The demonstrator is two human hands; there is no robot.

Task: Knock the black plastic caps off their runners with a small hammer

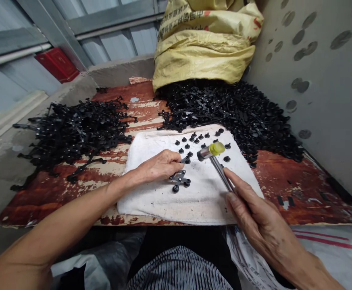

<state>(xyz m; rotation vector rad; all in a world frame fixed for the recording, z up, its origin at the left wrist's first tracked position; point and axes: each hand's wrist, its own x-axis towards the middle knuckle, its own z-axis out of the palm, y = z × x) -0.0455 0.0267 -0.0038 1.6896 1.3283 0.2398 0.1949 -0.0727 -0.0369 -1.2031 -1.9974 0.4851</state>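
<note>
My right hand point(251, 213) is wrapped round the metal handle of a small mallet point(221, 171). Its head, with one yellow face and one dark face, hangs above the white cloth point(154, 201). With closed fingers my left hand point(162, 166) pinches a black jointed linkage point(180, 177) on the cloth. Two round black end pieces of this linkage lie towards me. Beyond it, several small black studded caps point(190, 154) stand spread over the cloth, some close to the mallet head.
A heap of black linkages point(82, 129) lies on the left of the worn red table point(272, 177). Another pile of black parts point(224, 104) spreads from a yellow woven sack point(206, 60) at the back. A spotted wall point(323, 92) borders the right; a red box point(57, 64) sits back left.
</note>
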